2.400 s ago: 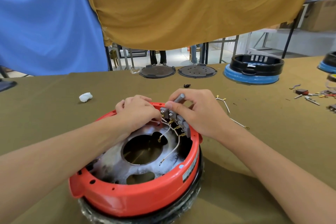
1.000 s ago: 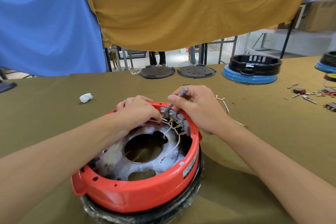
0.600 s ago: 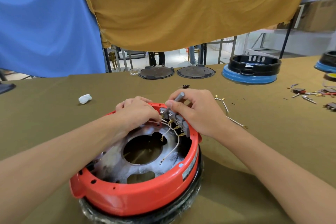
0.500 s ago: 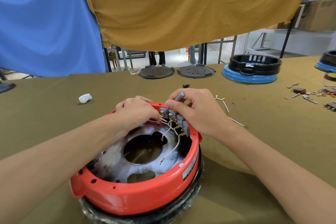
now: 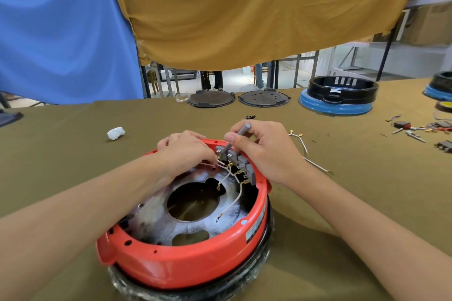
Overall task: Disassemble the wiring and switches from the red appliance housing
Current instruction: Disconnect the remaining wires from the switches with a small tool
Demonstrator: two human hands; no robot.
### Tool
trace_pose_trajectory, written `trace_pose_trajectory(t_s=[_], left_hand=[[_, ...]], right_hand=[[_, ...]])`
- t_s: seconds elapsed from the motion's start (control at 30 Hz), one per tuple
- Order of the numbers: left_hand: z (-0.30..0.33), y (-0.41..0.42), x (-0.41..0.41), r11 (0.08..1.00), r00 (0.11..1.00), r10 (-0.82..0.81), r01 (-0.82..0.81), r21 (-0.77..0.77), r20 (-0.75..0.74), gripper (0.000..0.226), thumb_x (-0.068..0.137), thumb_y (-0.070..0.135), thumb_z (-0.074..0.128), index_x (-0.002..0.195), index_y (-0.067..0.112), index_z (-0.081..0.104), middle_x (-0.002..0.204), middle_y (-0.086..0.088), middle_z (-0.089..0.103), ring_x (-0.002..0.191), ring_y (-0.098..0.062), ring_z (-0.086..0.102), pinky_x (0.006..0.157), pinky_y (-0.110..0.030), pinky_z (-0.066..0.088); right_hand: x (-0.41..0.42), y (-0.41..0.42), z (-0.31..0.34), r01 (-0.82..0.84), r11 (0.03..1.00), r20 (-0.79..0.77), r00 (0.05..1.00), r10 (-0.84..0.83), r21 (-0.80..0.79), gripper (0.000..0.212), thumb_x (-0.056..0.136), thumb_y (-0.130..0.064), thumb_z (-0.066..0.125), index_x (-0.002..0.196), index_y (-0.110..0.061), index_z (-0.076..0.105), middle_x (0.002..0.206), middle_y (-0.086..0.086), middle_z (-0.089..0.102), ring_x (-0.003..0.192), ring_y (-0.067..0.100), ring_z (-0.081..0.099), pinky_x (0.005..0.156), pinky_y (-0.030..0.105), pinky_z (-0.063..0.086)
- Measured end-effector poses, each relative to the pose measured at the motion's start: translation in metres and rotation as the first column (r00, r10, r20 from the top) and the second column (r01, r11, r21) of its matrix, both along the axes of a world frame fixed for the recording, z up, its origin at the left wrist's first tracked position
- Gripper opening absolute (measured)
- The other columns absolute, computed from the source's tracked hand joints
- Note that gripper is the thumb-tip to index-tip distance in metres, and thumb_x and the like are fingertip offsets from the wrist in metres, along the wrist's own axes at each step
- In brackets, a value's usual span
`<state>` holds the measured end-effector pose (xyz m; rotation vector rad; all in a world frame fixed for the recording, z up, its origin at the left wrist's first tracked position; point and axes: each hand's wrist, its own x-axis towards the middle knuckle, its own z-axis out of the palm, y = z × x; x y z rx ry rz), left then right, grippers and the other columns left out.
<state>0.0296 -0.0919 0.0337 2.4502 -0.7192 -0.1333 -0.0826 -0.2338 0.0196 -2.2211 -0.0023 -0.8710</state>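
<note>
The round red appliance housing (image 5: 186,266) lies open side up on the olive table cloth, with a grey metal plate inside. A row of grey switches (image 5: 241,165) sits along its far right inner rim, and white wires (image 5: 234,203) with brass terminals trail from them. My right hand (image 5: 266,151) pinches a thin grey tool (image 5: 238,135), its tip down at the leftmost switch. My left hand (image 5: 188,151) rests on the far rim, fingers closed on the wires at the switches.
Loose removed wires (image 5: 308,154) lie just right of my right hand. A white crumpled wad (image 5: 116,133) sits far left. Two dark round plates (image 5: 211,99), a black and blue housing (image 5: 340,98) and small parts (image 5: 415,129) lie along the back and right.
My right hand tilted the grey tool up and back down over the leftmost switch. My left hand stays on the wires. The housing has barely shifted.
</note>
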Motion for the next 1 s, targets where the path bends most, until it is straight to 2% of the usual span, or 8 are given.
trace_pose_trajectory(t_s=[0.07,0.23,0.4,0.5,0.6,0.77,0.9,1.0], left_hand=[[-0.0006,0.0003,0.0008,1.000,1.000,-0.004,0.004,0.006,0.003,0.033,0.077,0.037,0.074,0.109,0.033,0.069,0.129,0.016,0.049,0.124,-0.011,0.030,0.094,-0.023,0.017],[-0.0001,-0.0003,0.0014,1.000,1.000,-0.016,0.016,0.010,0.018,0.032,0.078,0.036,0.074,0.109,0.033,0.069,0.129,0.017,0.049,0.111,-0.008,0.028,0.094,-0.023,0.017],[-0.0002,0.0000,0.0014,1.000,1.000,-0.019,0.018,0.015,0.024,0.031,0.077,0.035,0.073,0.107,0.032,0.069,0.129,0.017,0.050,0.119,-0.010,0.032,0.097,-0.025,0.018],[0.0004,0.0007,0.0009,1.000,1.000,-0.012,0.012,0.006,0.014,0.031,0.077,0.034,0.074,0.107,0.032,0.069,0.128,0.016,0.051,0.112,-0.010,0.030,0.102,-0.027,0.020],[0.0007,0.0008,0.0015,1.000,1.000,-0.012,0.012,0.018,0.020,0.033,0.077,0.035,0.073,0.109,0.032,0.069,0.128,0.015,0.051,0.111,-0.010,0.030,0.105,-0.029,0.020],[-0.0007,0.0011,0.0027,1.000,1.000,-0.011,0.011,0.016,0.023,0.032,0.077,0.036,0.074,0.108,0.032,0.069,0.128,0.016,0.050,0.113,-0.011,0.030,0.099,-0.027,0.021],[-0.0013,0.0004,0.0034,1.000,1.000,-0.012,0.011,0.015,0.019,0.033,0.076,0.036,0.074,0.109,0.032,0.069,0.128,0.015,0.050,0.111,-0.012,0.029,0.097,-0.026,0.020],[0.0002,0.0010,0.0026,1.000,1.000,-0.006,0.006,0.013,-0.007,0.036,0.075,0.037,0.074,0.110,0.032,0.069,0.129,0.013,0.050,0.114,-0.014,0.030,0.095,-0.026,0.022]], right_hand=[[-0.0004,-0.0001,-0.0005,-0.002,1.000,0.010,1.000,0.002,0.008,0.017,0.095,-0.029,0.066,0.082,-0.020,0.073,0.072,-0.006,0.073,0.070,0.014,0.070,0.068,0.044,0.056],[-0.0001,-0.0010,0.0001,-0.003,1.000,0.014,1.000,0.003,0.022,0.016,0.094,-0.027,0.067,0.082,-0.019,0.073,0.072,-0.006,0.073,0.069,0.014,0.070,0.069,0.042,0.056],[0.0010,-0.0013,0.0006,-0.002,0.998,0.006,1.000,0.002,0.057,0.017,0.094,-0.024,0.067,0.080,-0.018,0.073,0.068,-0.005,0.072,0.067,0.006,0.067,0.066,0.019,0.051],[0.0012,-0.0005,0.0007,0.001,0.995,0.003,1.000,-0.002,0.101,0.017,0.094,-0.023,0.068,0.078,-0.019,0.072,0.066,-0.005,0.072,0.064,0.002,0.065,0.064,0.013,0.046],[0.0000,0.0002,0.0004,0.003,0.997,0.015,1.000,-0.004,0.076,0.017,0.094,-0.025,0.068,0.080,-0.018,0.072,0.067,-0.006,0.072,0.066,0.003,0.065,0.064,0.015,0.048],[-0.0006,-0.0003,0.0000,0.002,1.000,0.019,1.000,-0.002,0.022,0.016,0.094,-0.027,0.067,0.083,-0.017,0.073,0.070,-0.005,0.073,0.069,0.012,0.069,0.068,0.034,0.054],[0.0002,-0.0014,0.0006,-0.020,0.997,0.009,1.000,0.019,0.078,0.016,0.094,-0.024,0.067,0.080,-0.019,0.072,0.068,-0.005,0.072,0.064,0.007,0.067,0.060,0.014,0.048],[0.0015,-0.0015,0.0017,-0.022,0.990,-0.012,1.000,0.024,0.139,0.017,0.094,-0.024,0.068,0.078,-0.020,0.072,0.068,-0.005,0.073,0.065,0.005,0.067,0.063,0.013,0.047]])
